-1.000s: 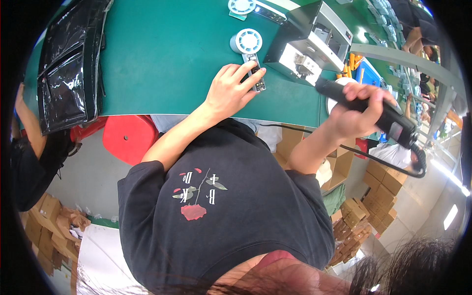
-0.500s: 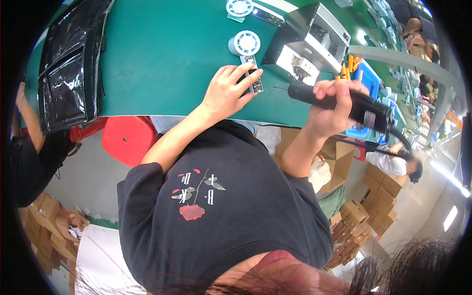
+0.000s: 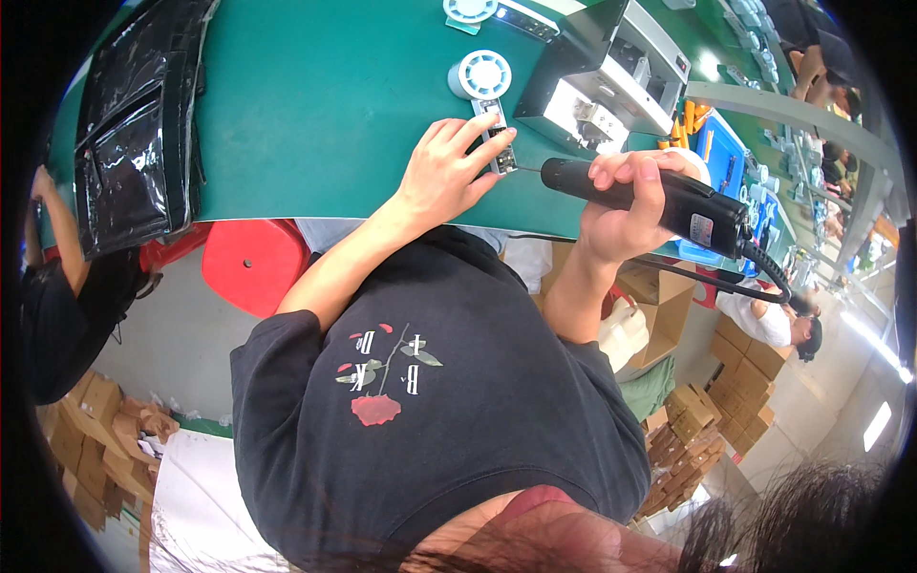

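A small handheld fan (image 3: 480, 74) with a round white and light-blue grille lies on the green tabletop, its narrow handle towards me. Parts show inside the handle. My left hand (image 3: 441, 177) holds the handle down, fingers across its top and thumb at the near side. In my right hand (image 3: 630, 196) is a black electric screwdriver (image 3: 705, 215), gripped around its body and lying nearly level. Its thin bit points left and reaches the near end of the fan handle; I cannot tell whether it sits in a screw. A cable runs from the screwdriver's rear.
Right of the fan stands a grey-black machine (image 3: 611, 81). A blue tray (image 3: 718, 158) and orange pieces (image 3: 690, 119) lie beyond it. Another fan (image 3: 470, 8) is at the far edge. A black shiny bag (image 3: 143, 124) lies left, near a red stool (image 3: 250, 267) and another person's arm.
My right hand has brought the screwdriver left, so its bit now meets the end of the fan handle. The left hand stays on the handle; the view has shifted slightly.
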The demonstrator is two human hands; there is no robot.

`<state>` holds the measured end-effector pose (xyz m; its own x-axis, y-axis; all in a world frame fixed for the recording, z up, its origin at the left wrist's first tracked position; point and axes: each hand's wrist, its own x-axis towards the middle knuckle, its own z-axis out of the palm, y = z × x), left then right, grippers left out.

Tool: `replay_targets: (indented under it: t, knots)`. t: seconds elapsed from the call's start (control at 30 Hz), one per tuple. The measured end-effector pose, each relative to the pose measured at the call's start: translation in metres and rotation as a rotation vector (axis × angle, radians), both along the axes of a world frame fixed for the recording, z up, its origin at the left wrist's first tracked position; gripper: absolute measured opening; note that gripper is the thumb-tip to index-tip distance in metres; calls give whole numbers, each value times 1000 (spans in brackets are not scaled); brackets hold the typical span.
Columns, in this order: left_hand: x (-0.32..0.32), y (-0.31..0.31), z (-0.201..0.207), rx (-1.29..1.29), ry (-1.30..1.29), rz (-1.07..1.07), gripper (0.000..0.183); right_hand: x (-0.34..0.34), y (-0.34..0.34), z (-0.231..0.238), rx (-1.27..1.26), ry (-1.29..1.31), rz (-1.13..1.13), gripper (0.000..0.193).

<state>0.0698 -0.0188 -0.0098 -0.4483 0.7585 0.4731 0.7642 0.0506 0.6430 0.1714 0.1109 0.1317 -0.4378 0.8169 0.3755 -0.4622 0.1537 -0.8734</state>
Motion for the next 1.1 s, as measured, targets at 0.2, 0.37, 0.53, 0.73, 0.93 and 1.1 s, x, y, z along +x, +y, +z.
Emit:
replay_targets:
  t: [0.2, 0.37, 0.53, 0.73, 0.93, 1.1]
  knots:
    - [0, 0, 1, 0, -1, 3, 65, 3, 0, -5, 87, -26, 44, 23]
    - [0, 0, 1, 2, -4, -3, 64, 3, 1, -3, 68, -23, 37, 23]
    - [-1, 1, 1, 4, -7, -4, 64, 3, 0, -4, 64, -39, 42, 24]
    - [0, 0, 1, 14, -7, -6, 62, 2, 0, -12, 106, -38, 66, 23]
    - [0, 1, 2, 12, -1, -8, 63, 3, -8, -19, 135, -92, 56, 23]
    - [0, 1, 4, -1, -4, -7, 64, 4, -2, -22, 118, -70, 103, 23]
